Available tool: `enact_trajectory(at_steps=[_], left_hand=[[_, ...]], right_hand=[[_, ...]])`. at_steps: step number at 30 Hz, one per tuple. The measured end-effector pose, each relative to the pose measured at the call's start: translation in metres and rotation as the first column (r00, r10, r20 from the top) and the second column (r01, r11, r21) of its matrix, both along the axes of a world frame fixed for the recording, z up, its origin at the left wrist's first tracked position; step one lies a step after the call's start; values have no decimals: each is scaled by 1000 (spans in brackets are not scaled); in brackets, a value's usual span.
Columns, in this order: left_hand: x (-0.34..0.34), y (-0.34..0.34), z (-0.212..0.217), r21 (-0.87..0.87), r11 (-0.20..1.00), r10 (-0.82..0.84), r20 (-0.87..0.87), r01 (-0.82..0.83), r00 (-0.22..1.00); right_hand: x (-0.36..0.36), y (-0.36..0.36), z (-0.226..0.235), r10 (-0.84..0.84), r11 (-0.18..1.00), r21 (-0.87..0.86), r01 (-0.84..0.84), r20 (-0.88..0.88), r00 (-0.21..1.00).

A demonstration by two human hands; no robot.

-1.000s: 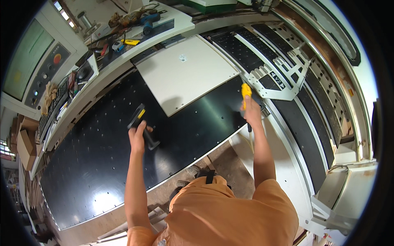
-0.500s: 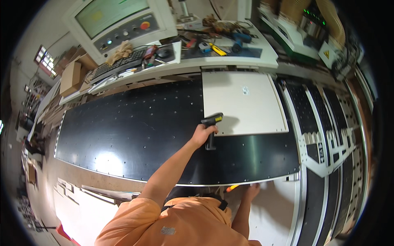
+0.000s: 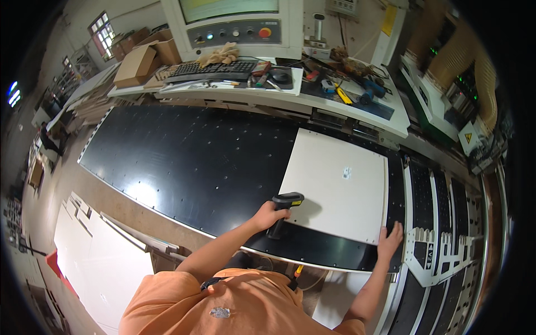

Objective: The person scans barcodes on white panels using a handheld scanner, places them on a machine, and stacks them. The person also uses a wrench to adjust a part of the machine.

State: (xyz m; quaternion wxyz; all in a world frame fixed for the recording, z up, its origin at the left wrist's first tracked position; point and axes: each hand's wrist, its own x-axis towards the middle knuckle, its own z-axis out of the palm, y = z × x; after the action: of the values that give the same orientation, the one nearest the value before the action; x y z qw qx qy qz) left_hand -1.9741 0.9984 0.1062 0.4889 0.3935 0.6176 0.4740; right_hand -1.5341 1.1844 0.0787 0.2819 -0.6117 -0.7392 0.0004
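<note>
Left hand [image 3: 269,216] wrapped around one black pistol-shaped barcode scanner [image 3: 288,199], right hand [image 3: 390,240] loosely spread at the near right corner of one flat rectangular white panel [image 3: 329,195] (one small label [image 3: 347,172] on it), one smooth, dotted black tabletop [image 3: 212,162] beyond both.

Your left hand [image 3: 268,216] grips a black, pistol-shaped scanner [image 3: 288,199] with a yellow patch, its nose over the near-left part of the white panel [image 3: 340,192]. That panel lies flat near the right edge of the black desk [image 3: 195,153], a small pale label on its top.
</note>
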Motion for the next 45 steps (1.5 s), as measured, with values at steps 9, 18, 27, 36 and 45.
enact_trajectory(at_steps=[9,18,27,36,45], left_hand=[[-84,-93,37,-214,915,236,-400,-341,885],[-188,-36,49,-341,853,16,-739,-394,674],[-311,-88,33,-407,806,-53,-773,-430,633],[-325,-40,134,-120,826,16,-972,-551,236],[-313,221,196,414,909,412,-869,-52,274]], right_hand=[[-150,-104,19,543,839,-68,-540,29,839],[-340,-188,29,838,541,-188,-820,32,545],[-477,-48,138,816,549,305,-778,5,578],[-611,157,204,516,853,134,-504,-78,853],[-618,161,180,479,877,125,-465,-136,867]])
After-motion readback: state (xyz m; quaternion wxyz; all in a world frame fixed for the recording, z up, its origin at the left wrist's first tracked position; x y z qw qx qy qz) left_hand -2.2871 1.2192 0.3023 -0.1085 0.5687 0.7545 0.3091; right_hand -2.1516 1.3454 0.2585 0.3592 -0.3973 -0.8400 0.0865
